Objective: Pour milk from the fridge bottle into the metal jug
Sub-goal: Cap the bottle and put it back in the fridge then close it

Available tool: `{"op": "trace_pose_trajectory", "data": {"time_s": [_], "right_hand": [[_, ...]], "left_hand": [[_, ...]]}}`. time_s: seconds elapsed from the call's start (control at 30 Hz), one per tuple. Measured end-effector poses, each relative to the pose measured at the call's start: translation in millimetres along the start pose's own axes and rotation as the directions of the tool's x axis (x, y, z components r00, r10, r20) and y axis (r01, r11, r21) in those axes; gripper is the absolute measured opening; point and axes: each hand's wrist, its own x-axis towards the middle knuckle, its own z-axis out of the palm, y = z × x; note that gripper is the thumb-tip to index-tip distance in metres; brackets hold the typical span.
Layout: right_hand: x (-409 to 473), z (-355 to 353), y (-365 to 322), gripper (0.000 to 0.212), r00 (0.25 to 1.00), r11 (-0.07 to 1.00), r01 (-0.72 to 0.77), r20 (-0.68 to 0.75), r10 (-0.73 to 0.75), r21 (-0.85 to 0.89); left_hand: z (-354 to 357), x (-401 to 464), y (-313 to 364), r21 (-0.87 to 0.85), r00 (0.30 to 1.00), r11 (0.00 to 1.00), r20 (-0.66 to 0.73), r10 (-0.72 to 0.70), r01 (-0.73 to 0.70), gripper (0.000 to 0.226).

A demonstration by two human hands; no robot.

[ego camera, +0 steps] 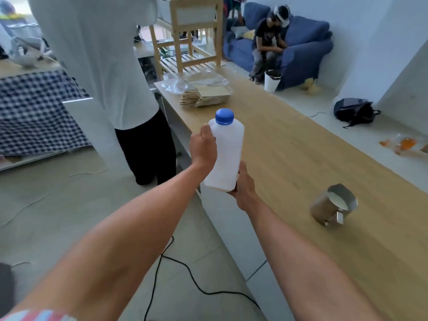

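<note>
Both grips wrapped on the capped milk bottle (225,156): left hand (203,150) up top, right hand (243,186) underneath; metal jug (333,205) sits off right on the surface (289,147).

Around the metal jug (333,205) your wooden counter (289,158) lies bare on every side; only the paper bag stack (205,96) sits far beyond it.

Both forearms are bare to the elbow. Left hand (203,149) and right hand (245,186) are ungloved. A pink-striped sleeve (37,315) edge appears at 7 o'clock.
</note>
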Motion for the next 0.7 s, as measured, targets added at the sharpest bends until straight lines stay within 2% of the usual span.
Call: {"op": "trace_pose_trajectory", "data": {"time_s": [0.1, 0.23, 0.37, 0.47, 0.57, 0.7], "right_hand": [[-6.8, 54.4, 2.8, 0.046, 0.995, 0.999, 0.000, 0.102, 0.006, -0.052], [-14.5, 131.1, 14.8, 0.061, 0.981, 0.993, -0.010, 0.189, 0.033, -0.120], [-36.6, 220.3, 34.2, 0.052, 0.959, 0.988, -0.015, 0.278, 0.058, -0.155], [-57.0, 284.1, 52.7, 0.046, 0.932, 0.987, -0.044, 0.348, 0.096, -0.153], [-80.5, 344.7, 73.0, 0.041, 0.902, 0.983, -0.045, 0.415, 0.116, -0.176], [-115.8, 415.9, 104.4, 0.049, 0.843, 0.965, -0.017, 0.515, 0.156, -0.263]], "left_hand": [[-54.9, 19.6, 0.9, 0.001, 0.994, 0.999, -0.101, 0.048, -0.048, 0.049], [-132.8, 37.7, 7.8, -0.003, 0.979, 0.999, -0.200, 0.045, -0.047, 0.054], [-225.3, 52.5, 13.6, 0.023, 0.944, 0.999, -0.327, 0.050, -0.045, 0.044], [-294.4, 58.9, 16.0, 0.053, 0.904, 0.998, -0.424, 0.057, -0.037, 0.049], [-361.8, 58.1, 19.7, 0.084, 0.868, 0.996, -0.491, 0.078, -0.042, 0.044], [-446.2, 46.6, 22.0, 0.119, 0.798, 0.992, -0.594, 0.103, -0.040, 0.041]]}}
